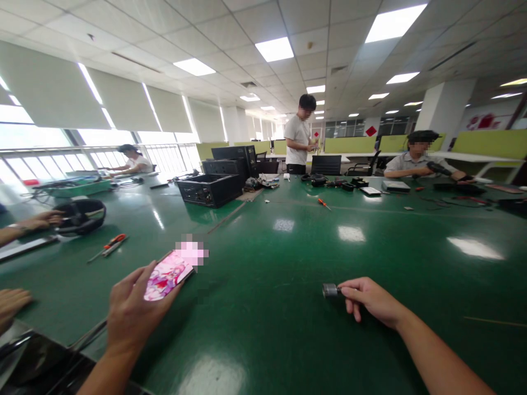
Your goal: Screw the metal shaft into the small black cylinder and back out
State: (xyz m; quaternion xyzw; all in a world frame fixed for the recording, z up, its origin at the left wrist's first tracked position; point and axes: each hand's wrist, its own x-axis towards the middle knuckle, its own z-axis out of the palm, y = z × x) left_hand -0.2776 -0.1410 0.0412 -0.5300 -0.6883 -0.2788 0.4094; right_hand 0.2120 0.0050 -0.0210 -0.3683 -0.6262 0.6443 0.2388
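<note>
A smartphone point(168, 277) with a bright pink illustrated screen is tilted up in my left hand point(134, 299), whose fingers wrap round its edges above the green tabletop. My right hand point(366, 296) pinches the thin end of a small grey metal cylinder point(329, 291) between thumb and forefinger. The cylinder lies on its side at or just above the table surface; I cannot tell whether it touches. The other fingers of this hand curl below the pinch.
Green table point(263, 329) spreads ahead. An orange-handled screwdriver point(324, 203), open black computer case point(211, 189) and orange-handled tools point(113, 245) lie on it. At left, another person's hand point(47, 219) touches a black headset-like object point(82, 215). Several people work around.
</note>
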